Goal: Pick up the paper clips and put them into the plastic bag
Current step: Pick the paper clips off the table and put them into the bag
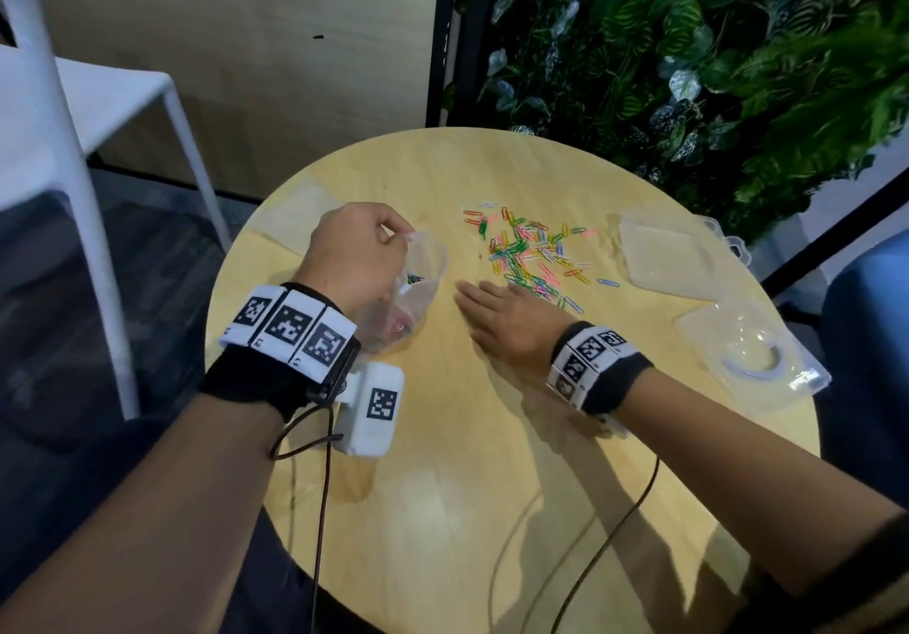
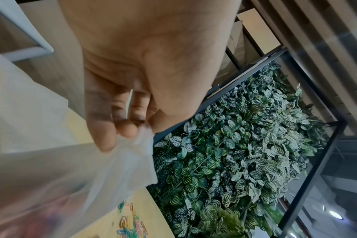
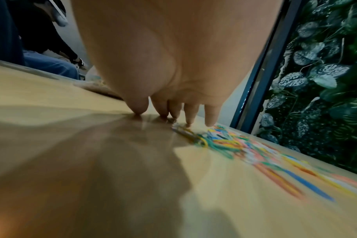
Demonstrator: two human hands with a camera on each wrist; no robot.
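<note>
A heap of coloured paper clips point(image 1: 533, 255) point(image 3: 224, 141) lies scattered on the round wooden table point(image 1: 492, 461). My left hand point(image 1: 354, 254) point(image 2: 130, 128) pinches the rim of a clear plastic bag point(image 1: 413, 289) point(image 2: 61, 177) and holds it up with its mouth open; a few clips show inside. My right hand point(image 1: 497, 313) point(image 3: 173, 116) lies flat on the table between the bag and the heap, fingers straight, fingertips point(image 3: 189, 124) touching the wood at the near edge of the clips.
Clear plastic box parts lie at the table's right side: a lid point(image 1: 669, 252) and a tray point(image 1: 752, 348). A white chair point(image 1: 88, 107) stands at the left, a wall of leaves point(image 1: 713, 53) behind. Cables trail over the near table.
</note>
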